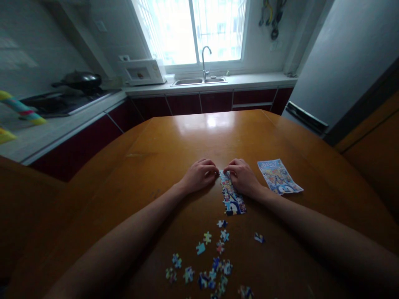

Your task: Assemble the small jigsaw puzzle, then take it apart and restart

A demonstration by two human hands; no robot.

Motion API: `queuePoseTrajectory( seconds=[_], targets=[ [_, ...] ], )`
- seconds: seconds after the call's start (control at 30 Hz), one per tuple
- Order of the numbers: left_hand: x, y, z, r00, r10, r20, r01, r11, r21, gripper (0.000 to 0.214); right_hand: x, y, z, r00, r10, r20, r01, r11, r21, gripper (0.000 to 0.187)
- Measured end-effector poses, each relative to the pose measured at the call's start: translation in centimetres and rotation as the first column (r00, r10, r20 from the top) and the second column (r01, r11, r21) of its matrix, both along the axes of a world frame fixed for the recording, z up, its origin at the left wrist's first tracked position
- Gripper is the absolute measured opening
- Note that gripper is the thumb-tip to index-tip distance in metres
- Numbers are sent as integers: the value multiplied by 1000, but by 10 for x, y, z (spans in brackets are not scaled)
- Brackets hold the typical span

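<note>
A partly joined jigsaw puzzle (231,195) lies on the wooden table (193,141) as a narrow upright strip, a blue and white figure at its near end. At its far left corner my left hand (202,174) rests with fingers curled and tips pressed together; whatever they pinch is too small to make out. My right hand (240,174) lies over the strip's far right side, fingers bent and tips on the puzzle's top edge. Loose jigsaw pieces (200,248) are scattered nearer to me. Right of my right hand is a printed picture sheet (279,176) with a similar design.
Beyond the table stand a sink (187,82) with a tall faucet (204,62) and a white microwave (141,71). A black pan (81,79) sits on the stove at left. A grey refrigerator (346,62) stands at right.
</note>
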State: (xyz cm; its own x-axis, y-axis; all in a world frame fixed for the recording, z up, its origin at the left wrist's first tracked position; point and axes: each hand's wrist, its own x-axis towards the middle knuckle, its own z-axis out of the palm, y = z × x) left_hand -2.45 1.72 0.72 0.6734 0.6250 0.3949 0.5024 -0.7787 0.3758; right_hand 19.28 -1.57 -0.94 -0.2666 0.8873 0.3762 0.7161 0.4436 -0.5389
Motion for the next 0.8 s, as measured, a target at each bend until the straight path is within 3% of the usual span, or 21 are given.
queuePoseTrajectory(
  seconds=[0.23,0.53,0.8],
  targets=[
    [-2,4,-6,998,-9,58,11,999,-31,15,1,0,0,1000,6,-6,-6,1000,-1,24],
    [1,0,0,1000,-9,-14,9,1000,4,18,0,0,1,1000,1,1,-1,1000,4,24],
    [-1,3,-2,990,96,108,-91,995,-46,19,0,1,-1,1000,6,-14,-6,1000,-3,27]
  ],
)
